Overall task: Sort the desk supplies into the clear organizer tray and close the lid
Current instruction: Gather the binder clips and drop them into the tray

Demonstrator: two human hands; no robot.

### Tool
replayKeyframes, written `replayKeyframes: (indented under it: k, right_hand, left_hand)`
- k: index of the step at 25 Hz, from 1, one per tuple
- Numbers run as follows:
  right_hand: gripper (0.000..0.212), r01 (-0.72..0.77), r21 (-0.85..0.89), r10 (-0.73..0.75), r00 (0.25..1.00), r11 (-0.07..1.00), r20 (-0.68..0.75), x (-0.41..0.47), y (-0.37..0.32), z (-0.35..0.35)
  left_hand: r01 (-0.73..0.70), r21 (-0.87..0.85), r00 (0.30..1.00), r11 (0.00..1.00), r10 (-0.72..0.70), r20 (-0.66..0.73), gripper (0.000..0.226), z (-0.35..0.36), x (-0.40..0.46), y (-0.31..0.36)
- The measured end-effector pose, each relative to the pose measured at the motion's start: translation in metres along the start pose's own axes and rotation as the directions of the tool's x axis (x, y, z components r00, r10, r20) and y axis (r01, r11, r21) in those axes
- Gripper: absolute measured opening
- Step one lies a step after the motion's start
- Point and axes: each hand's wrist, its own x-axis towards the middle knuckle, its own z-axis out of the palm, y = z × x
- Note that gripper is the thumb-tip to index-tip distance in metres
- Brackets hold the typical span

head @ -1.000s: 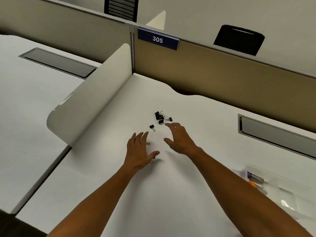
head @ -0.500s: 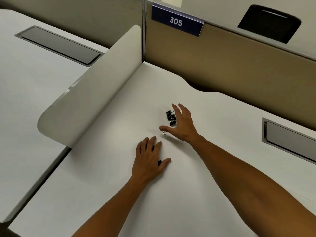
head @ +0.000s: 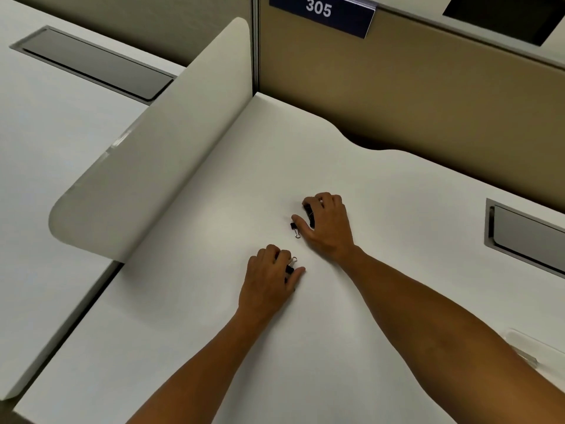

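Small black binder clips lie on the white desk (head: 382, 270). My right hand (head: 328, 224) is curled over the main cluster of binder clips (head: 309, 213), fingers wrapped round them; one more binder clip (head: 295, 228) with a silver handle lies against its thumb. My left hand (head: 270, 278), nearer to me, has its fingers curled round a binder clip (head: 290, 267) whose black body and wire handle peek out between finger and thumb. Only a clear corner of the organizer tray (head: 521, 347) shows at the right edge, behind my right forearm.
A curved white divider panel (head: 171, 142) rises along the desk's left side, and a tan partition (head: 412, 96) with a "305" label closes the back. A grey cable hatch (head: 526, 237) is set into the desk at the right.
Both hands have curled their fingers down onto the clips; earlier they lay flat and spread. The right hand has gathered the cluster under its palm. My view has shifted closer.
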Motion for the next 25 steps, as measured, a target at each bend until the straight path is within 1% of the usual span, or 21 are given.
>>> replayKeyframes:
  k: [3, 5, 9, 11, 13, 14, 17, 19, 20, 21, 22, 23, 24, 25]
  right_hand:
    - [0.024, -0.022, 0.049, 0.023, 0.999, 0.999, -0.024, -0.016, -0.005, -0.001]
    - [0.024, -0.015, 0.027, 0.016, 0.999, 1.000, -0.033, -0.027, -0.008, -0.004]
    - [0.028, -0.066, -0.063, 0.069, 0.996, 0.996, 0.049, -0.041, -0.011, -0.018]
    - [0.029, -0.101, -0.063, 0.106, 0.992, 0.993, 0.072, -0.047, -0.012, -0.021]
    - [0.029, -0.153, -0.003, 0.153, 0.985, 0.988, 0.079, -0.053, -0.013, -0.025]
    - [0.028, -0.197, 0.061, 0.192, 0.978, 0.978, 0.079, -0.056, -0.013, -0.027]
    - [0.027, -0.365, 0.286, 0.362, 0.930, 0.886, 0.067, -0.063, -0.013, -0.034]
    - [0.031, -0.472, 0.402, 0.479, 0.873, 0.785, 0.090, -0.066, -0.016, -0.039]
    - [0.034, -0.528, 0.468, 0.536, 0.834, 0.708, 0.131, -0.068, -0.017, -0.043]
    - [0.037, -0.586, 0.539, 0.590, 0.785, 0.605, 0.191, -0.069, -0.018, -0.047]
    - [0.040, -0.641, 0.607, 0.638, 0.722, 0.471, 0.268, -0.070, -0.019, -0.051]
    - [0.041, -0.680, 0.664, 0.667, 0.653, 0.310, 0.358, -0.071, -0.019, -0.055]
    - [0.040, -0.697, 0.701, 0.671, 0.592, 0.148, 0.447, -0.073, -0.019, -0.059]
    - [0.038, -0.700, 0.714, 0.661, 0.545, 0.019, 0.516, -0.077, -0.019, -0.063]
  left_hand:
    - [-0.013, 0.036, 1.000, 0.999, 0.013, -0.006, 0.028, -0.004, 0.003, 0.003]
    - [-0.017, 0.077, 1.000, 0.997, 0.017, 0.002, 0.031, -0.009, 0.004, 0.006]
    - [-0.034, 0.132, 0.999, 0.991, 0.030, 0.031, 0.034, -0.015, 0.005, 0.010]
    - [-0.033, 0.127, 0.998, 0.991, 0.026, 0.052, 0.036, -0.017, 0.005, 0.011]
    - [-0.036, 0.131, 0.997, 0.991, 0.026, 0.078, 0.038, -0.018, 0.006, 0.012]
    - [-0.041, 0.146, 0.995, 0.988, 0.028, 0.093, 0.040, -0.019, 0.006, 0.012]
    - [-0.057, 0.180, 0.989, 0.982, 0.031, 0.146, 0.045, -0.021, 0.008, 0.013]
    - [-0.033, 0.175, 0.982, 0.984, -0.001, 0.191, 0.047, -0.024, 0.011, 0.014]
    - [-0.015, 0.172, 0.977, 0.985, -0.023, 0.212, 0.047, -0.026, 0.012, 0.014]
    - [0.005, 0.168, 0.974, 0.986, -0.043, 0.223, 0.048, -0.026, 0.014, 0.013]
    - [0.033, 0.157, 0.973, 0.987, -0.067, 0.220, 0.049, -0.027, 0.015, 0.012]
    - [0.075, 0.132, 0.973, 0.988, -0.101, 0.205, 0.050, -0.028, 0.016, 0.012]
    - [0.133, 0.085, 0.972, 0.988, -0.147, 0.185, 0.051, -0.029, 0.017, 0.013]
    - [0.202, 0.016, 0.965, 0.979, -0.201, 0.165, 0.052, -0.030, 0.017, 0.014]
